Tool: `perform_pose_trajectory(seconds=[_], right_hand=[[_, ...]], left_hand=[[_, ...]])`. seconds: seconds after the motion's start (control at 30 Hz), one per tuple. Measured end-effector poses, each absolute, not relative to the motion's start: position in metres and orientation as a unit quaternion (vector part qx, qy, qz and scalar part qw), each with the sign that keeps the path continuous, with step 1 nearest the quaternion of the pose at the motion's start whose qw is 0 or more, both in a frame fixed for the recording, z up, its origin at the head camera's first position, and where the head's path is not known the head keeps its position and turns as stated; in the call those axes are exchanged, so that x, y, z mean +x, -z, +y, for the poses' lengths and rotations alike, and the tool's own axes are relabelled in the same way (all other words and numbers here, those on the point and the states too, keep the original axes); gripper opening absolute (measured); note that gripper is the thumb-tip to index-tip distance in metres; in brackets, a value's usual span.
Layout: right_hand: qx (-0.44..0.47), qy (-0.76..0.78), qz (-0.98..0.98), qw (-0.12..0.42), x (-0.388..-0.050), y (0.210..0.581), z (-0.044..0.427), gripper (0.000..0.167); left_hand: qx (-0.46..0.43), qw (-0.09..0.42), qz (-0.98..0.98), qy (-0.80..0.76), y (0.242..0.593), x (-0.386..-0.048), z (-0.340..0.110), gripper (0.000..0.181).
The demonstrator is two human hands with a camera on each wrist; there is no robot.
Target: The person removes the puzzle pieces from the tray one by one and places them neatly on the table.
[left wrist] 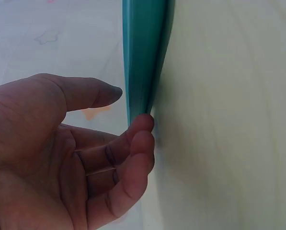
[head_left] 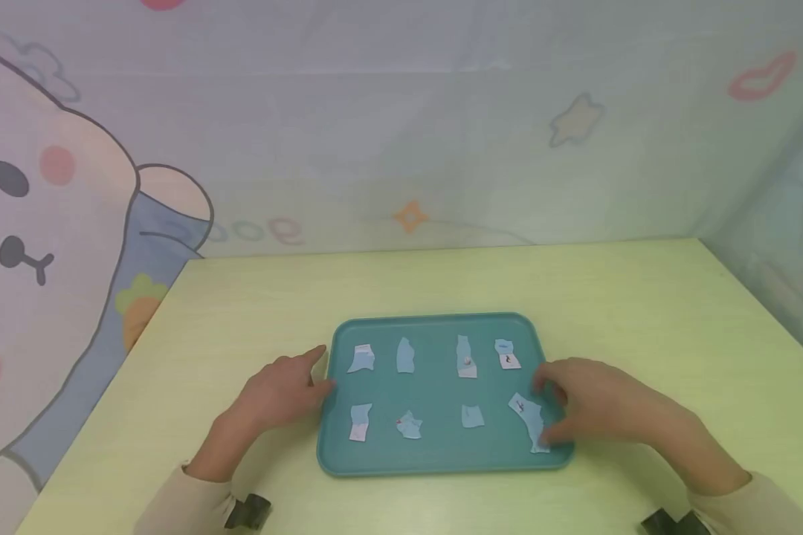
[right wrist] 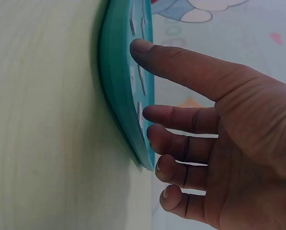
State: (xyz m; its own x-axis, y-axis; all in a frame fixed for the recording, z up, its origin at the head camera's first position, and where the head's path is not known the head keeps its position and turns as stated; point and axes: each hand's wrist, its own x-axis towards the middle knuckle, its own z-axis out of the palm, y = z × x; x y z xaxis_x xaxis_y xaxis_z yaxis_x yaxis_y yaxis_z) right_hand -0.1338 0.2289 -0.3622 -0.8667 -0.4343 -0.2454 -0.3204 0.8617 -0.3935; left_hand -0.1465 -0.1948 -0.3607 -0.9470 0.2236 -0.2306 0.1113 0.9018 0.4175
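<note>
Head view first: a tray point(head_left: 435, 390) sits between the desk's point(head_left: 442, 286) left and right edges, well forward of its back edge, carrying paper scraps point(head_left: 405, 356) in two rows of four, spaced out, probably so each reads separately. Left hand point(head_left: 277, 394) is at the tray's left edge; right hand point(head_left: 598, 401) reaches over the right one, thumb point(head_left: 558, 431) by the long scrap point(head_left: 530, 422), likely to have the tray between both palms.

Over to the left wrist: fingers point(left wrist: 133, 177) loosely bent, a wide gap to the left thumb point(left wrist: 92, 92), nothing gripped; whether they touch the tray cannot be told. Its outer wall shows here, unseen from the head.

Right wrist now: fingers point(right wrist: 183, 143) well apart from the thumb, holding nothing, the scraps mere slivers beyond the rim.
</note>
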Motion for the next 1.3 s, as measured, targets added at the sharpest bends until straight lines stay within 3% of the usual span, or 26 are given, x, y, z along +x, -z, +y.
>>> perform_pose_trajectory(seconds=[1.3], right_hand=[[-0.215,0.157,0.949,0.172,-0.1297,0.3646,0.2216,0.053]], left_hand=[[0.084,0.142,0.968,-0.192,0.3671,-0.1400,-0.1853,0.066]])
